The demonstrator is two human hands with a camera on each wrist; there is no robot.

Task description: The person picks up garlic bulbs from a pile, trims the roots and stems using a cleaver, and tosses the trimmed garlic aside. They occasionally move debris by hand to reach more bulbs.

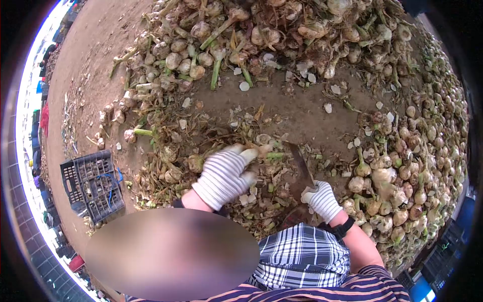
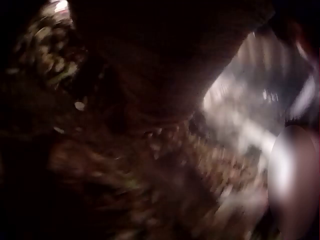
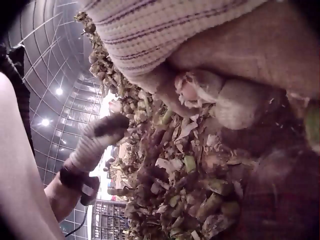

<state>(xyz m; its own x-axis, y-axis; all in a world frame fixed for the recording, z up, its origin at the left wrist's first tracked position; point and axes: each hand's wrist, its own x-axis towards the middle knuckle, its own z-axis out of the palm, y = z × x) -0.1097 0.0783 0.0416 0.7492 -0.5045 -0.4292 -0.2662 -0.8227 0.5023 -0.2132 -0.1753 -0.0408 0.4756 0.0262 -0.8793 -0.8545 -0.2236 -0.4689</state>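
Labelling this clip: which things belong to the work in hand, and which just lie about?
In use: left hand, bulb, right hand, cleaver.
Lying about: crate, bulb heaps, scraps.

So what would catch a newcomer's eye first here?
A great heap of pale bulbs with green stalks curves round the top and right of the earth floor. In the middle, the left hand in a striped glove holds a bulb next to a dark knife gripped by the right hand. A black crate lies at the left.
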